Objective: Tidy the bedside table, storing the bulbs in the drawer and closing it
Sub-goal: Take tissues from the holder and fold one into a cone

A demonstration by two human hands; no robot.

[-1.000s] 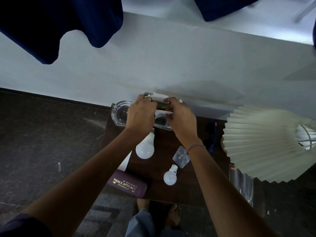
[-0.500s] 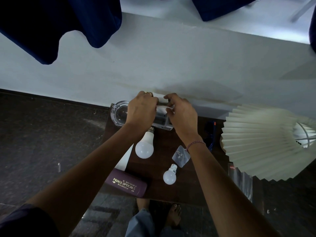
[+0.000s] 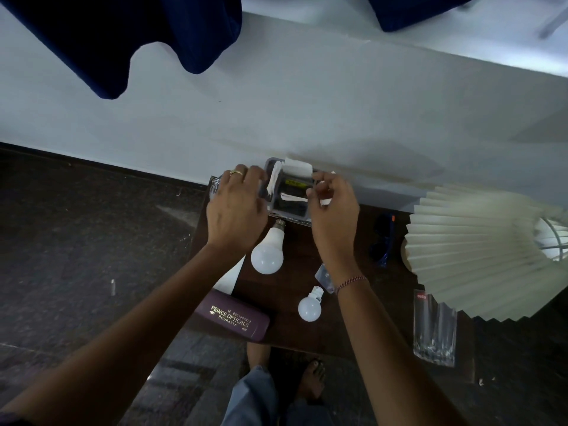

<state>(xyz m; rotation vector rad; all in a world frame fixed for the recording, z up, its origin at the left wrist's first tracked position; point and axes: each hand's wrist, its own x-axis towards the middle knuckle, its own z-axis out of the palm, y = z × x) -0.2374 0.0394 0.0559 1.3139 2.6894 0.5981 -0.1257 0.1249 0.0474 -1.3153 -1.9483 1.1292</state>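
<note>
Two white bulbs lie on the dark wooden bedside table: a large bulb in the middle and a small bulb nearer the front. Neither hand touches them. Both hands are at a small grey tray at the back edge, which holds white strips and a yellow-labelled item. My left hand curls over the tray's left edge. My right hand pinches a small white piece at the tray's right side. No drawer is in view.
A maroon glasses case and a white paper lie front left. A clear packet sits under my right wrist, with blue glasses further right. A pleated lampshade overhangs the right side above a clear pack.
My hands have moved apart from the middle of the tray to its two sides, uncovering what lies inside. The bulbs have stayed where they were.
</note>
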